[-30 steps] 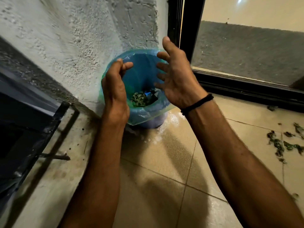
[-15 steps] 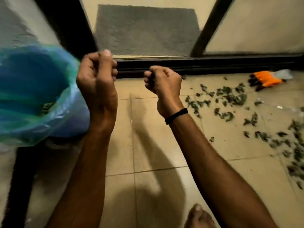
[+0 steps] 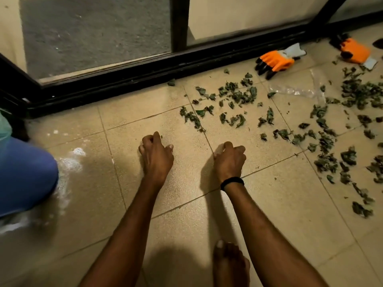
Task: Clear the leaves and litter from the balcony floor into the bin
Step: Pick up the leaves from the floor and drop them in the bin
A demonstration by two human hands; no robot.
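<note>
Dark green leaf scraps (image 3: 238,96) lie scattered over the beige tiles from the middle to the right edge, thicker at the right (image 3: 360,94). A clear plastic scrap (image 3: 296,91) lies among them. The blue bin (image 3: 27,175) with its blue-green liner shows only partly at the left edge. My left hand (image 3: 156,154) and my right hand (image 3: 230,158) hover low over bare tile, side by side, left of the leaves. Both have their fingers curled under and hold nothing. The right wrist wears a black band.
Two orange work gloves (image 3: 275,62) (image 3: 355,50) lie by the black sliding-door track (image 3: 145,73) at the back. White foam or wet patches (image 3: 68,162) spread beside the bin. My bare foot (image 3: 230,264) stands near the bottom edge.
The view swung from the bin to the leaf-strewn floor. Both hands left the bin's mouth, curled up, and came down close to the tiles near the leaves.
</note>
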